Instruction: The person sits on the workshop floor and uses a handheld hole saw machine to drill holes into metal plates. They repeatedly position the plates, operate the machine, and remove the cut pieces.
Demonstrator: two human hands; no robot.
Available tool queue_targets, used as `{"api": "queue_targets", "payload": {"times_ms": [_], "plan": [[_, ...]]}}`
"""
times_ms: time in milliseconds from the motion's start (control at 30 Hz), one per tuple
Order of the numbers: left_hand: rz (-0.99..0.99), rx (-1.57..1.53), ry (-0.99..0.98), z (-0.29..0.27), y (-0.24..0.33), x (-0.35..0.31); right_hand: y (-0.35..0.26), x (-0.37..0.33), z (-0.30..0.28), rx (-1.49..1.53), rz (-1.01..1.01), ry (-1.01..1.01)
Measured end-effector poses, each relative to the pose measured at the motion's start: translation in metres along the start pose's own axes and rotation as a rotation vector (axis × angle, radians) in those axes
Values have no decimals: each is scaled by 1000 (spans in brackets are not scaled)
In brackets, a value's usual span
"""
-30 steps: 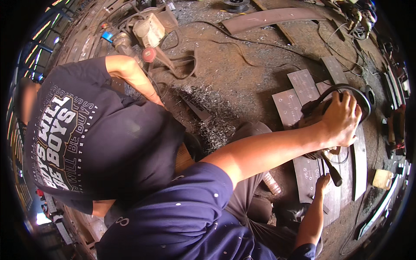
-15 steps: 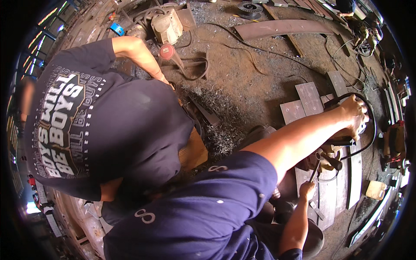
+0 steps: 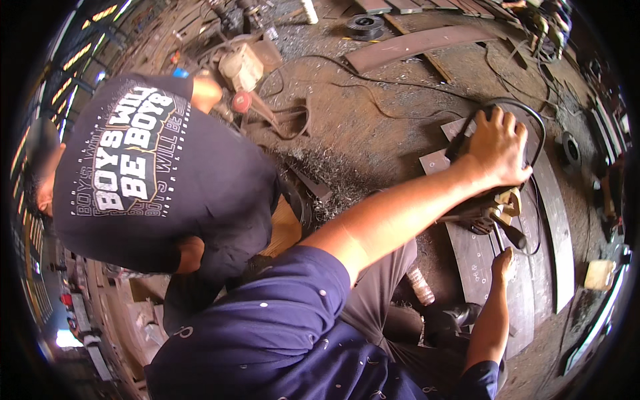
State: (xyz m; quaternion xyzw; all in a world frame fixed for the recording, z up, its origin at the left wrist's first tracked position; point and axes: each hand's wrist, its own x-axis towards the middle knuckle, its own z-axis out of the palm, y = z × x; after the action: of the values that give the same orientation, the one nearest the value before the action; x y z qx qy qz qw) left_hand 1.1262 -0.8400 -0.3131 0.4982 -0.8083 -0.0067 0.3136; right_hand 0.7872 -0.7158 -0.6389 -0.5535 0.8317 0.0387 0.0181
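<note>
A portable drill press (image 3: pixel 490 217), as it looks, with a dark top, a tan lower part and a spoked feed handle, stands on long grey metal plates (image 3: pixel 480 267) at the right. My left hand (image 3: pixel 499 148) lies over its top with the fingers curled round it; the palm side is hidden. Below, my right hand (image 3: pixel 505 265) is closed on a thin metal lever (image 3: pixel 499 238) running up to the machine's hub. A second spoke with a black grip (image 3: pixel 514 235) sticks out beside it. A black cable (image 3: pixel 541 137) loops behind the machine.
At the left a person in a black T-shirt (image 3: pixel 160 167) sits bent away from me. Metal shavings (image 3: pixel 333 173) litter the floor between us. Farther off are a curved brown plate (image 3: pixel 423 47), a wire spool (image 3: pixel 365 27) and a beige machine (image 3: pixel 241 67). A pale canister (image 3: pixel 600 275) stands far right.
The view has shifted, and more of the drill press and my legs shows. My left hand appears farther left and stays on the machine; my right hand keeps the lever. The other person's back has straightened somewhat.
</note>
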Motion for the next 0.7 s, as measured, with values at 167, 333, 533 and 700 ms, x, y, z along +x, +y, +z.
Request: {"api": "queue_targets", "payload": {"times_ms": [167, 333, 533, 700], "plan": [[177, 74, -190, -3, -21, 38, -39, -56, -9, 139, 134, -88], [463, 35, -252, 3, -45, 97, -105, -96, -10, 378, 180, -94], [275, 174, -204, 16, -63, 89, -126, -111, -43, 388, 30, -98], [193, 118, 110, 17, -36, 51, -55, -59, -49, 204, -19, 79]]}}
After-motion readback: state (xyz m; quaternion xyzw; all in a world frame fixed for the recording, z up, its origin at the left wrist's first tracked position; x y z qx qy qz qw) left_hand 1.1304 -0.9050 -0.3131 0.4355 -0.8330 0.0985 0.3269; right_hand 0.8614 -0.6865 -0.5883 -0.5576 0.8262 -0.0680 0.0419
